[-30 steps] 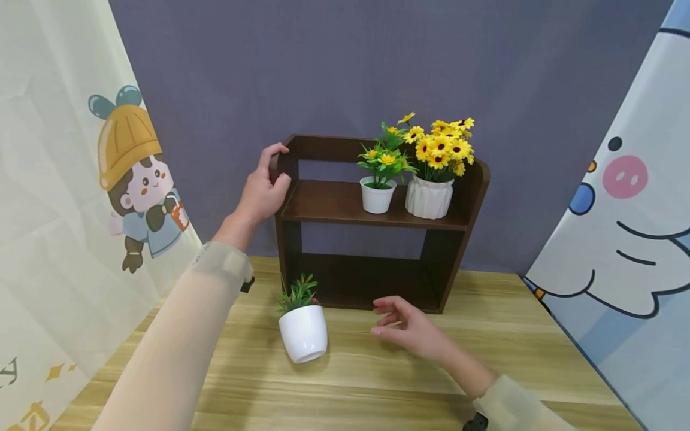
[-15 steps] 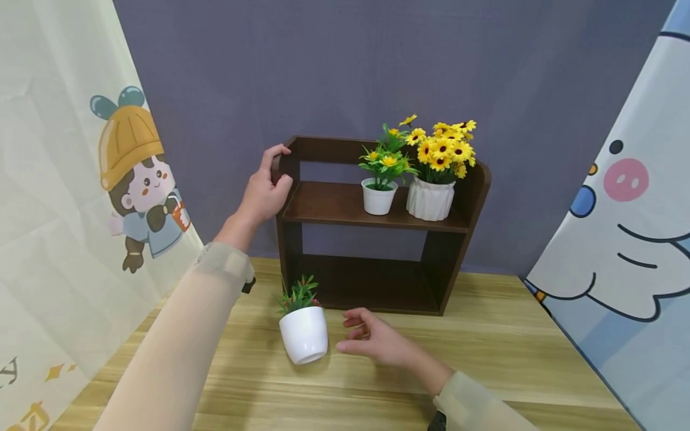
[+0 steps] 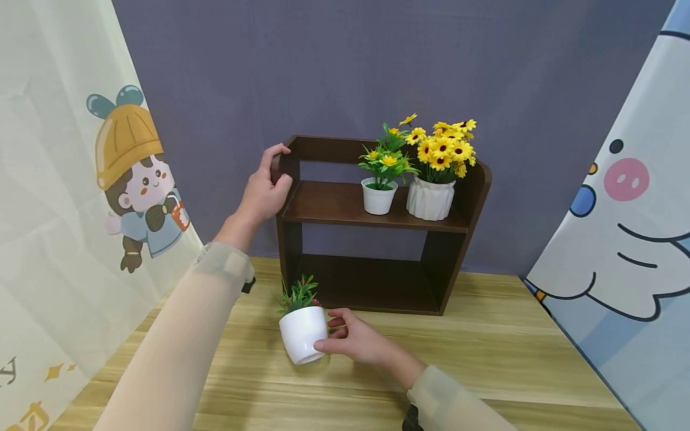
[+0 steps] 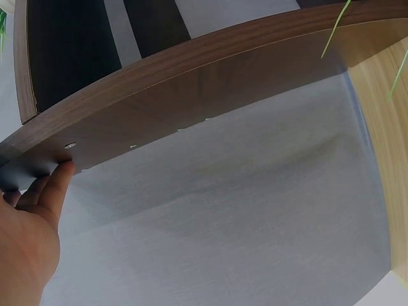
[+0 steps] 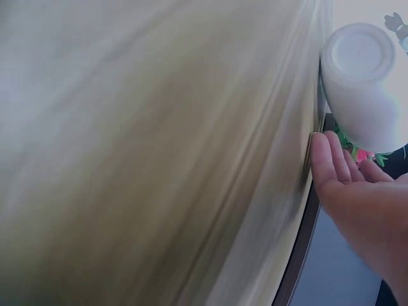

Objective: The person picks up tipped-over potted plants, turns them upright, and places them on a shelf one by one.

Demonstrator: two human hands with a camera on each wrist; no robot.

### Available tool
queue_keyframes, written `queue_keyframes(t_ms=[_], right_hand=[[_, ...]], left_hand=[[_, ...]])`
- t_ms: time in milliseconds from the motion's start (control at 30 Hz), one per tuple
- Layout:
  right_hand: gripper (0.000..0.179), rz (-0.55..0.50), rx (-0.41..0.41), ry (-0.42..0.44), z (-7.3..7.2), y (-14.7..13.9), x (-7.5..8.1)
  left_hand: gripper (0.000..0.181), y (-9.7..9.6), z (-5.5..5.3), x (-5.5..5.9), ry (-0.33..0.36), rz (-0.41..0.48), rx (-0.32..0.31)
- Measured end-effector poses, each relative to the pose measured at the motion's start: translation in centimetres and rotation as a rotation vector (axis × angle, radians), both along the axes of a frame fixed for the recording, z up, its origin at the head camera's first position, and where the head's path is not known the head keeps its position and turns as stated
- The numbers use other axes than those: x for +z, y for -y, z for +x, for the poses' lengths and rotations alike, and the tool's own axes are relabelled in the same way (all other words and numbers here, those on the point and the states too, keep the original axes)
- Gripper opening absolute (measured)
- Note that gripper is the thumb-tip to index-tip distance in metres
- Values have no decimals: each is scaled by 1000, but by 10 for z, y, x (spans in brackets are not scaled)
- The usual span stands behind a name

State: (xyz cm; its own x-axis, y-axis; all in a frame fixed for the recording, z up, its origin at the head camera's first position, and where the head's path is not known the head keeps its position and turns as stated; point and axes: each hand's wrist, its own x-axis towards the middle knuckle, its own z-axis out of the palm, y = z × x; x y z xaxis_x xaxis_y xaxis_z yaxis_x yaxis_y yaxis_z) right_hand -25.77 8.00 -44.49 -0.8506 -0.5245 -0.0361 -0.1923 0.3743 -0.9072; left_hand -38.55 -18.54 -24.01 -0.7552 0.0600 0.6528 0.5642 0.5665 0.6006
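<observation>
In the head view my left hand (image 3: 264, 188) grips the upper left side panel of a dark brown two-tier shelf (image 3: 372, 222); the left wrist view has its fingers (image 4: 56, 186) against the panel's outer face. A glossy white flowerpot (image 3: 303, 332) with green leaves and small red flowers lies tipped over on the table, its base towards me. My right hand (image 3: 358, 341) is at the pot's right side, thumb overlapping the pot, fingers loosely bent. From the right wrist, the fingers (image 5: 322, 159) reach up beside the flowerpot (image 5: 363, 83), not closed round it.
On the upper tier stand a small white pot with yellow flowers (image 3: 379, 196) and a ribbed white pot with sunflowers (image 3: 430, 200). The shelf rests on a wood-grain table (image 3: 501, 341). Behind it hangs a grey-purple cloth (image 3: 334, 66), with printed curtains on both sides.
My right hand has moved left across the table to the tipped flowerpot. The left hand keeps its hold on the shelf, and the pots stay where they were.
</observation>
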Motion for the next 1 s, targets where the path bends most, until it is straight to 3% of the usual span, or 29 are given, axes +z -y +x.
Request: queue_keyframes(t_ms=[300,833,1000], right_hand=[[91,-55,14,25,-4,18,-2],[92,-43,-51,56,-5,35,-6],[81,-53,-39,56,-6,35,-7]], left_hand=[[54,-1,2,1,2,-3,4],[54,1,3,-1,15,-4,2],[54,0,2,0,4,-7,-2]])
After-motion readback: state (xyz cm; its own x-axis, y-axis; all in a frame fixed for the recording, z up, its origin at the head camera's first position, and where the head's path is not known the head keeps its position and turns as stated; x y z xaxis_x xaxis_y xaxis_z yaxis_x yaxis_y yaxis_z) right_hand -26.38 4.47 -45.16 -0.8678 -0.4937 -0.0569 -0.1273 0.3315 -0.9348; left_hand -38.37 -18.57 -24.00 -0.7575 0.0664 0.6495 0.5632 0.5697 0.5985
